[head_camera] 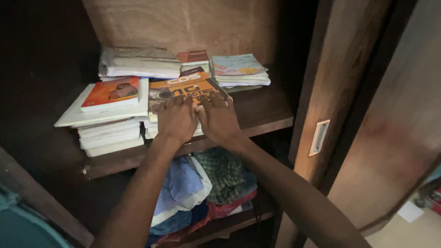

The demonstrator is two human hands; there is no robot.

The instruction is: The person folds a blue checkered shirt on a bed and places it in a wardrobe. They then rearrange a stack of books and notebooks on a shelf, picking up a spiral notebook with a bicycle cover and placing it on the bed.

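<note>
Both my hands lie flat, palms down, side by side on an orange-covered book (183,85) that tops a stack in the middle of a dark wooden shelf (266,115). My left hand (177,118) covers the book's lower left part. My right hand (218,117) rests on its lower right part, fingers spread toward the cover. Neither hand grips anything.
Left of the orange book is a stack with a small red book (111,93) on a white one. Behind are a white pile (142,62) and a pile with a pastel cover (238,69). Folded clothes (202,188) fill the shelf below. An open wardrobe door (390,119) stands right.
</note>
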